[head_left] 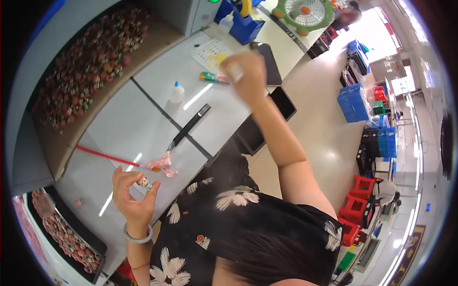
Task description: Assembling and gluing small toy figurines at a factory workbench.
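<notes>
Between the thumb and fingertips of my left hand (134, 198) is a small figurine (143, 182) with a pale face. My right hand (247, 76) is raised over the far part of the table, blurred by motion, with its fingers curled. A pale patch shows at its fingers, too smeared to name. Beside that hand lie a white sheet with yellow stickers (213, 53) and a green and orange tube (213, 77). Just beyond my left hand are a crumpled pink piece (163, 165) and a thin red stick (107, 156).
A white squeeze bottle (177, 92) with a blue tip stands mid-table near a black-handled tool (192, 125). Many small figurines (88, 66) fill the bin at the left; a black tray (67, 233) holds more. A green fan (305, 13) and blue holder (246, 29) stand at the back.
</notes>
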Tool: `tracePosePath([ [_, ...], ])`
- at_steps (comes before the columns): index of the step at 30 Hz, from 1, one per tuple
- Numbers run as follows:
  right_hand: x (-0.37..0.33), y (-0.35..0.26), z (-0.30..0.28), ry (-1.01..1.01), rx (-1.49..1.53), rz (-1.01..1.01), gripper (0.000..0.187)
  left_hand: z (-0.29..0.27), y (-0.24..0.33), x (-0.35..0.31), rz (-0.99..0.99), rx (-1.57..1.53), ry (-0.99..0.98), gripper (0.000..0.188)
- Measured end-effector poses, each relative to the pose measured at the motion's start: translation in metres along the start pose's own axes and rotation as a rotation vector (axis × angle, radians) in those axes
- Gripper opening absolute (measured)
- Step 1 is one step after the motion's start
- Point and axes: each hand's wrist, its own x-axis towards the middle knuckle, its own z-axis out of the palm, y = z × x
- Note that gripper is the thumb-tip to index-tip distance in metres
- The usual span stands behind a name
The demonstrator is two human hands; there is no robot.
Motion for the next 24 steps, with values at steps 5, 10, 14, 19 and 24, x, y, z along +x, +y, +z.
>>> tracePosePath([
  [5, 0.040, 0.174, -0.054, 0.052, -0.284, 0.408, 0.025, 0.005, 0.035, 0.000, 0.035, 0.021, -0.016, 0.029],
  [10, 0.070, 0.255, -0.118, -0.402, 0.032, 0.856, 0.035, 0.024, 0.089, -0.002, 0.033, 0.044, 0.012, 0.030],
  [14, 0.085, 0.226, -0.151, -0.467, 0.221, 1.045, 0.031, 0.025, 0.113, -0.006, 0.068, 0.073, 0.027, 0.030],
  [19, 0.087, 0.249, -0.164, -0.414, 0.095, 1.012, 0.024, 0.025, 0.132, -0.006, 0.056, 0.054, 0.030, 0.030],
  [24, 0.086, 0.242, -0.161, -0.358, 0.109, 1.000, 0.022, 0.018, 0.136, -0.006, 0.062, 0.049, 0.007, 0.030],
])
